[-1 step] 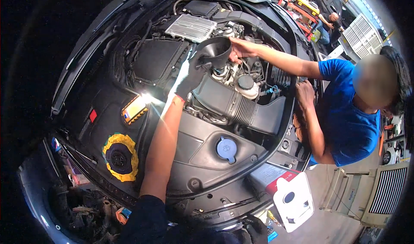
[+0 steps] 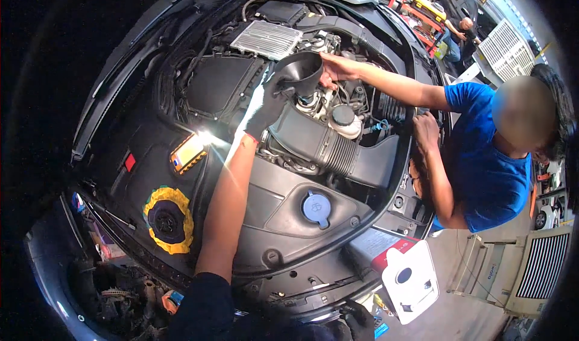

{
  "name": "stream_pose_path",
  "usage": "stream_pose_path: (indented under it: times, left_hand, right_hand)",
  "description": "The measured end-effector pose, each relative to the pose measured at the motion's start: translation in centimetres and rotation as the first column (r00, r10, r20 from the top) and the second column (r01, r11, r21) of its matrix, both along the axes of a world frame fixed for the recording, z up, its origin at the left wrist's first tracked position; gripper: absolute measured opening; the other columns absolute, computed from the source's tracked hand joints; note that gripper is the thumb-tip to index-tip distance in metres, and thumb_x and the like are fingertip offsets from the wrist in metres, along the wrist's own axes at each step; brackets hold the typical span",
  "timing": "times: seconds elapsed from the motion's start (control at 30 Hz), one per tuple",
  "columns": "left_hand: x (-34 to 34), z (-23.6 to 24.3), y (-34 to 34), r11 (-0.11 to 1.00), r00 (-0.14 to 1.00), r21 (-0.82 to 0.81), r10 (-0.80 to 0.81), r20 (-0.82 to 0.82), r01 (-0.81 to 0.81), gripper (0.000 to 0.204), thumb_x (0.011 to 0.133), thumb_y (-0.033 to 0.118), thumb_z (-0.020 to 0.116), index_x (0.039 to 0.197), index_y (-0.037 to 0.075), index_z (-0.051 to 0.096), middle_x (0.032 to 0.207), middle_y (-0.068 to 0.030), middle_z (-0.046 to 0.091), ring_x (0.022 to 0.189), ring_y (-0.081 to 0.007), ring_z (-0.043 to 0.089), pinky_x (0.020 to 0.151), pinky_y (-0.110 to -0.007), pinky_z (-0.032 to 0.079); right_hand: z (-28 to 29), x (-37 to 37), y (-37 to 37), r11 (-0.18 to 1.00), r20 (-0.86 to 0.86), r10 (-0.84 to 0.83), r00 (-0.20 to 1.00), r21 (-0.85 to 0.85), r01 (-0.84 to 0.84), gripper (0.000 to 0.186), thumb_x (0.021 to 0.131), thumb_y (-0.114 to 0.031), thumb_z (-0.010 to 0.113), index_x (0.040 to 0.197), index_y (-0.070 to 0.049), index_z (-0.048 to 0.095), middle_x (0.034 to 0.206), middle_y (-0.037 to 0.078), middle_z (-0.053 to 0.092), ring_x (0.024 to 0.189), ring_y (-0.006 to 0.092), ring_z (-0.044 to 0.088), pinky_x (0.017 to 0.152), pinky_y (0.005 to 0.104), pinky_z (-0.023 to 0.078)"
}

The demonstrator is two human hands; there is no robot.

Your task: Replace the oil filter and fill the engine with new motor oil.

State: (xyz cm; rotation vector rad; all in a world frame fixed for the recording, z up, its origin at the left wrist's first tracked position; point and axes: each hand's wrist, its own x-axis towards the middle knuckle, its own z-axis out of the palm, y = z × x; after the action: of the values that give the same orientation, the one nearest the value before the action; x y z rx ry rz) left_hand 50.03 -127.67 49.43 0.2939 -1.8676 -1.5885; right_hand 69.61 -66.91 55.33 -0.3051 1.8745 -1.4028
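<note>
My left hand, in a dark glove, is closed on the side of a black funnel. The wide mouth faces up and the narrow end points down into the engine, where its tip is hidden. A co-worker's bare hand touches the far right side of the funnel. At the lower edge my right hand, in a black glove, is partly cut off and dark, with its fingers not clear. Near it is a white container with a red and grey side and a dark round spot on top; contact with my hand is unclear.
A lit work lamp and a black cap on yellow cloth lie on the left cover. A blue reservoir cap, a black ribbed air duct and a black round cap sit nearby. The co-worker in blue leans in from the right.
</note>
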Motion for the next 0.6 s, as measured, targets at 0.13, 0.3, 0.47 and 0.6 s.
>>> stream_pose_path:
  times: [0.13,0.3,0.47,0.6]
  left_hand:
    - [0.3,-0.2,0.6,0.982,0.967,-0.068,0.188,0.172,-0.178,0.049,0.093,0.018,0.073,0.135,0.005,0.054,0.119,-0.0083,0.058,0.109,-0.0176,0.056,0.090,-0.032,0.049]
    - [0.6,1.9,1.8,0.926,0.969,-0.320,0.233,0.076,-0.198,0.044,0.092,0.020,0.073,0.129,0.002,0.058,0.123,-0.0131,0.063,0.109,-0.0226,0.060,0.094,-0.035,0.048]
    - [0.9,2.4,1.7,0.918,0.981,-0.355,0.193,0.007,-0.178,0.040,0.091,0.023,0.073,0.122,0.000,0.062,0.118,-0.0137,0.067,0.106,-0.0241,0.062,0.095,-0.036,0.048]
    - [0.8,2.1,2.3,0.927,0.976,-0.315,0.215,0.009,-0.202,0.036,0.090,0.020,0.073,0.118,0.000,0.063,0.107,-0.0114,0.069,0.102,-0.0201,0.062,0.092,-0.035,0.048]
  right_hand:
    - [-2.1,1.1,2.2,0.985,-0.066,-0.093,0.993,0.139,0.102,0.035,0.091,-0.003,0.066,0.125,0.001,0.062,0.128,0.013,0.062,0.110,0.0214,0.061,0.096,0.0348,0.051]
    - [-3.2,1.4,3.9,0.976,-0.390,0.098,0.915,0.216,-0.012,0.040,0.088,-0.002,0.069,0.127,0.001,0.062,0.129,0.015,0.061,0.113,0.0238,0.061,0.097,0.0349,0.051]
    - [-1.7,1.9,2.1,0.886,0.247,-0.462,0.852,0.159,0.435,0.032,0.087,-0.008,0.071,0.118,-0.006,0.068,0.123,0.019,0.064,0.114,0.0340,0.061,0.101,0.0430,0.049]
    - [-3.2,1.9,3.3,0.981,-0.184,-0.094,0.978,0.148,0.122,0.026,0.088,-0.010,0.070,0.113,-0.003,0.069,0.120,0.019,0.065,0.115,0.0356,0.060,0.103,0.0446,0.047]
